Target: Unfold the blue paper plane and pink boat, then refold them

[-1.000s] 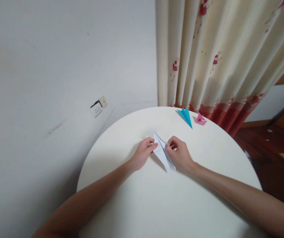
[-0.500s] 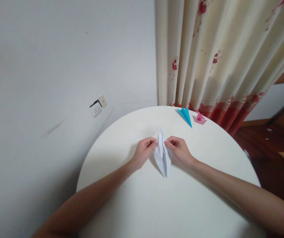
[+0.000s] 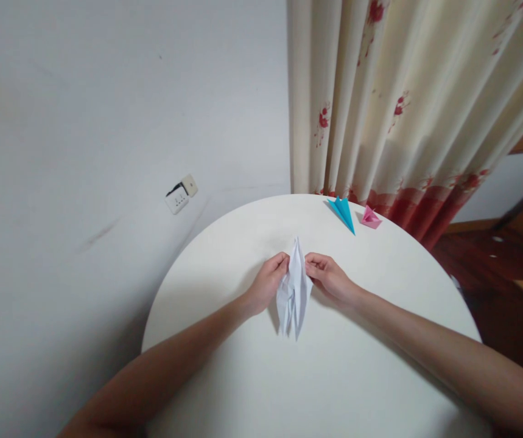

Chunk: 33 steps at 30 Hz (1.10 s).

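Note:
A white folded paper (image 3: 294, 292), long and pointed at both ends, is held just over the round white table (image 3: 224, 389). Its lower end is split into separate points and its top narrows to a tip. My left hand (image 3: 268, 278) pinches its left edge between thumb and fingers. On the opposite edge my right hand (image 3: 327, 274) pinches it in the same way, with some fingertips hidden behind the paper.
A blue paper plane (image 3: 343, 214) and a small pink folded paper (image 3: 371, 218) lie at the table's far right edge. Behind them hangs a flowered curtain (image 3: 389, 109). A socket (image 3: 178, 199) is on the wall to the left.
The white paper's lower end has swung left and nearer to me, and its points have spread apart. Both hands keep their pinch, almost in place.

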{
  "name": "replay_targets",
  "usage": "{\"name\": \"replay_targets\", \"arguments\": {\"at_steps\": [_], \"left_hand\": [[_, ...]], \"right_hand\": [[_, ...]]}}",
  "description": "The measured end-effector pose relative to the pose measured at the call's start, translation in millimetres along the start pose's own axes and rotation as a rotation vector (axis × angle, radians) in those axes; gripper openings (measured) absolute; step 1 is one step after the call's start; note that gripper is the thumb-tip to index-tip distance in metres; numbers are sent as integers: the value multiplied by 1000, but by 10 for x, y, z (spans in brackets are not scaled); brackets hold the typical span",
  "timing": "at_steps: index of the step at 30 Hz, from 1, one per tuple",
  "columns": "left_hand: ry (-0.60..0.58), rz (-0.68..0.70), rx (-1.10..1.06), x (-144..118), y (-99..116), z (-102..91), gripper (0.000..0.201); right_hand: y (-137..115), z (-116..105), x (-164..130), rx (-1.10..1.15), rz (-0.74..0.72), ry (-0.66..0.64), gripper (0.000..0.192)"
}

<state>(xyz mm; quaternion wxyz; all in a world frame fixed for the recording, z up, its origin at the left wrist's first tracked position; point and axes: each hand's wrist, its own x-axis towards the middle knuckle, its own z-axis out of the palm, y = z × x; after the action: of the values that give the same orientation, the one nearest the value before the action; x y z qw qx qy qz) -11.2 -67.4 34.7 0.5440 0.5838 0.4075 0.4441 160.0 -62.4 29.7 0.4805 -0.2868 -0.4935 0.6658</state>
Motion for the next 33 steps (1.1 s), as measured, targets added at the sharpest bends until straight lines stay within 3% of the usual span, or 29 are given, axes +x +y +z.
{"name": "replay_targets", "arguments": {"at_steps": [3,5,7,12,16,20,24,29,33], "left_hand": [[110,156,84,3,-25,9,23],[195,299,249,-5,-30,6,16],[207,388,451,-28,-29,1,13],[240,526,830,-97,-13,2,38],[251,627,1076,-97,35,-8,7],[148,589,1177,-70,64,-11,7],[154,507,1136,-43,26,-10,27],[123,491,1095,-19,-4,-58,8],[104,489,1056,-11,-5,-81,13]], "right_hand": [[12,-22,17,-20,-17,80,33],[19,-35,34,-72,-44,167,31],[19,-38,45,-106,-65,241,30],[-13,-10,33,-84,-74,325,26],[-33,4,21,-9,-36,358,27],[-33,11,29,70,-2,366,26],[-24,15,33,107,11,346,24],[-13,-25,36,32,-16,342,30],[-6,-68,40,-86,-62,324,31]]}}
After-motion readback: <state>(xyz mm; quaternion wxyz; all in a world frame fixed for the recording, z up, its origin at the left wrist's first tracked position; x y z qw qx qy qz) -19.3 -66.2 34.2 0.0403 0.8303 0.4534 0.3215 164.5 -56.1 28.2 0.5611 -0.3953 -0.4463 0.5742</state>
